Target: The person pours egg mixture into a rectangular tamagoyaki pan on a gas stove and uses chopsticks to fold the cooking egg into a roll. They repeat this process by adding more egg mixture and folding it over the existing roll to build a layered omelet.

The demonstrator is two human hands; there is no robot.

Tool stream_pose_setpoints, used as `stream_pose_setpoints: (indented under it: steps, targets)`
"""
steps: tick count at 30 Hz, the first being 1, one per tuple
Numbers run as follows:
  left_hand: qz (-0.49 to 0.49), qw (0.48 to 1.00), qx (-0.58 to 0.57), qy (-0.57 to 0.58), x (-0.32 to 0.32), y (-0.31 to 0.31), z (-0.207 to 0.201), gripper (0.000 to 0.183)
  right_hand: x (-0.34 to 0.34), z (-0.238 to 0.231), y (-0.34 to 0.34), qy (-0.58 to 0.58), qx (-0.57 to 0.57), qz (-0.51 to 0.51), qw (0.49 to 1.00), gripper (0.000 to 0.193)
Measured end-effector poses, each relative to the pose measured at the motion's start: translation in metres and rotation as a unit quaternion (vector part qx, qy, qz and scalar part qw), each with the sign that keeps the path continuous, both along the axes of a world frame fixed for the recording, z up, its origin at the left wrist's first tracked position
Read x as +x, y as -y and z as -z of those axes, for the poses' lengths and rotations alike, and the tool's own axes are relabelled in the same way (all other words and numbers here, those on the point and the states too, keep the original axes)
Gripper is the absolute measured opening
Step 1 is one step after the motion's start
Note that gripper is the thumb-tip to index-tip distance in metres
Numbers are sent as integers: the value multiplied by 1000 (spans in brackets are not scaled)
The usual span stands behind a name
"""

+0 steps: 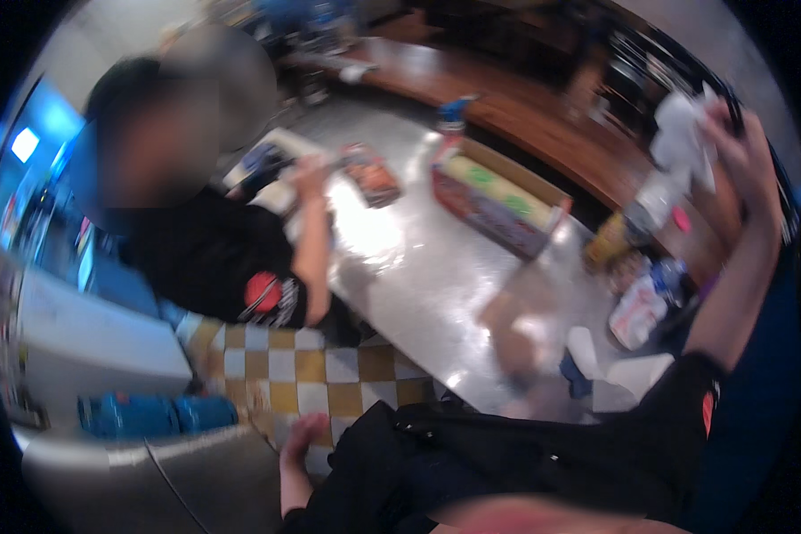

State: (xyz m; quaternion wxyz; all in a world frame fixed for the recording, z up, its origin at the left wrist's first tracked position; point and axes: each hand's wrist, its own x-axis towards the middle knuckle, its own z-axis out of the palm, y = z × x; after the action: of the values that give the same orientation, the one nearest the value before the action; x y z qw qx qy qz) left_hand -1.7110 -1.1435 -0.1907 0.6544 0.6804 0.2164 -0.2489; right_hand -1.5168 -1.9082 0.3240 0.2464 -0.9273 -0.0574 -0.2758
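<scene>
My right hand (744, 149) is raised at the far right, its fingers closed on a crumpled white tissue (681, 138); whether this is paper or thin cloth is hard to tell. Just below the tissue, a bottle (607, 238) with yellow contents leans beside a clear, pale container (657, 198). Low on the left, my left hand (303, 433) hangs beside my dark clothing, above the checkered floor. Its fingers look loosely extended, with nothing visible in them, though the hand is small and slightly blurred.
A steel counter (418, 267) bears an open carton (498, 200) with a pale green-printed roll, and a reddish food pack (370, 175). A co-worker in black (214, 249) stands at the left, hands over the counter. A wooden ledge (507, 120) runs behind; blue cylinders (156, 415) lie lower left.
</scene>
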Motion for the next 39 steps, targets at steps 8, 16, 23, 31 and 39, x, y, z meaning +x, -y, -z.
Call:
stream_pose_setpoints:
  steps: [8,16,23,31,39]
  targets:
    - [-25,791,7,612,7,10,-273,65,-98,75,-485,-193,-46,-604,772,7]
    - [-180,868,11,463,-111,-161,-229,33,-171,136,-801,-174,107,-587,783,19]
    - [-480,766,-7,429,-158,-297,-236,39,-192,189,-959,-308,64,-635,705,44]
    - [-447,715,212,494,-122,-380,-238,39,-215,259,-1105,-185,1,-663,725,25]
    - [-379,725,507,270,18,-526,-185,30,-77,348,-1240,-208,-44,-641,737,44]
